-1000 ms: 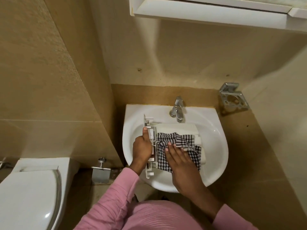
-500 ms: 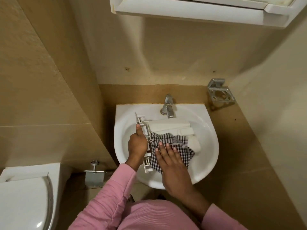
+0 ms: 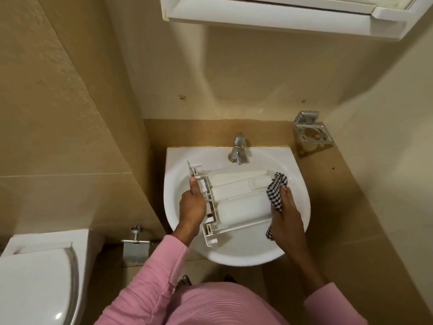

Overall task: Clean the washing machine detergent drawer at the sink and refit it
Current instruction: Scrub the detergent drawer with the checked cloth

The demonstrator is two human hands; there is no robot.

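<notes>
— Where's the detergent drawer (image 3: 239,198) lying?
— In the glossy white sink (image 3: 234,256); my left hand (image 3: 193,205) is gripping its plastic front, and my right hand (image 3: 287,214) is clutching the checked cloth (image 3: 276,188) at its end.

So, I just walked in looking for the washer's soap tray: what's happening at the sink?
A person in pink sleeves is wiping the white detergent drawer, which lies across the sink basin. The left hand grips its front-panel end, and the right hand holds a checked cloth against the opposite end. No water visibly runs from the tap. The drawer is not yet refitted.
</notes>
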